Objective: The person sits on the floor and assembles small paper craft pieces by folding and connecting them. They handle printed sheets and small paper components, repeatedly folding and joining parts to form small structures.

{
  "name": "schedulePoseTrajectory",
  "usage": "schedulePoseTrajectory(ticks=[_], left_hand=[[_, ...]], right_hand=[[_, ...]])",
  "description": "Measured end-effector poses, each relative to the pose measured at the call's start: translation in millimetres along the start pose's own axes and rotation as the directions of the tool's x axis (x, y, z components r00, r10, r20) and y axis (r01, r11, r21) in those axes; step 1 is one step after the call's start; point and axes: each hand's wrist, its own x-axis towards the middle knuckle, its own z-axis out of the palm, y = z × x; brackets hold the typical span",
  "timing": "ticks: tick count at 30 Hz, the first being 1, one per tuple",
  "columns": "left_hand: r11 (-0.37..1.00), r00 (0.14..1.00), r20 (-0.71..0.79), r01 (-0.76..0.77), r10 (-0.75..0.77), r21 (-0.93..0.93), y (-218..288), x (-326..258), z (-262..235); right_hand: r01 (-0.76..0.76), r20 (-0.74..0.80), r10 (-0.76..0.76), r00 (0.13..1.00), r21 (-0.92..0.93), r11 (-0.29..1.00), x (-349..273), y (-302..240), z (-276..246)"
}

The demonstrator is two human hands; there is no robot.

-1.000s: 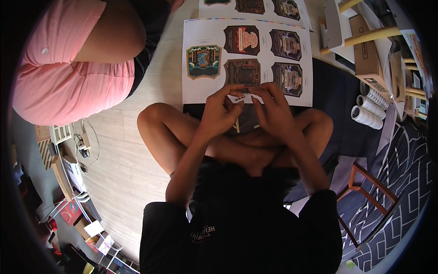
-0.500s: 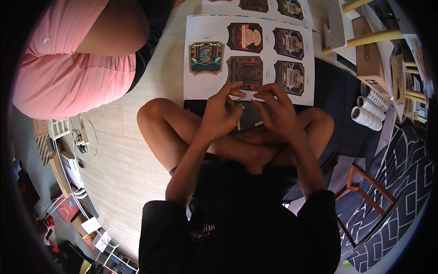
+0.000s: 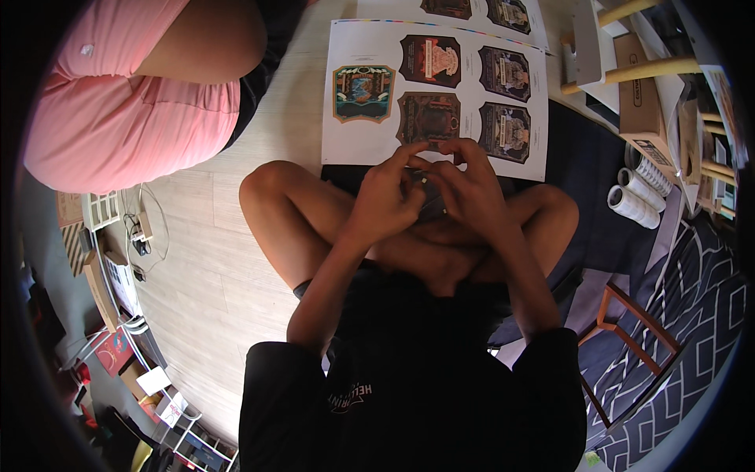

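Note:
Both my hands meet over my crossed legs, close to the near edge of a white printed sheet [image 3: 346, 149] bearing several dark, ornate label shapes. My left hand [image 3: 389, 195] is closed in a pinch, fingertips toward the right. Opposite it, my right hand [image 3: 470, 189] is also pinched, its fingertips almost touching the left ones. What they grip is too small and covered to make out. Below the fingertips, a dark grey flat piece [image 3: 432, 209] with small pale yellow strips shows partly between the hands; the fingers hide the rest.
A second printed sheet [image 3: 472, 17] lies beyond the first. At far left sits another person in pink clothing [image 3: 141, 126]. White rolls [image 3: 633, 206], a cardboard box [image 3: 641, 102] and a wooden-legged rack are on the right. A brown wooden frame [image 3: 629, 346] stands at lower right; cables [image 3: 145, 228] lie left.
My fingers have drawn closer together, and the white bit between them no longer shows. The dark piece is more covered by my hands. The whole view has shifted slightly.

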Motion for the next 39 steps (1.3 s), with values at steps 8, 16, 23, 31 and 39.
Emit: schedulePoseTrajectory(ticks=[8,16,23,31,39], left_hand=[[1.000,1.000,0.001,0.003,-0.003,0.010,-1.1,-5.0,-0.6],[0.971,0.995,-0.061,0.060,-0.076,-0.231,-23.5,-13.0,-4.8],[0.995,0.968,-0.248,0.068,-0.048,0.070,-44.1,-2.4,-78.6],[0.667,0.906,0.047,0.275,-0.421,0.692,-140.3,35.1,-175.2],[0.638,0.805,0.146,0.330,-0.575,0.696,-140.2,53.0,-166.3]], right_hand=[[-0.004,0.035,0.005,0.999,-0.017,1.000,-1.3,-1.6,10.3],[-0.096,0.037,0.091,0.995,0.175,0.980,-6.0,-10.4,18.1],[-0.517,0.405,0.323,0.856,0.630,0.580,0.5,3.8,45.8],[-0.256,0.358,0.154,0.921,0.259,0.931,59.4,2.5,165.8],[-0.167,0.427,0.142,0.893,0.022,0.986,86.3,-3.1,196.1]])
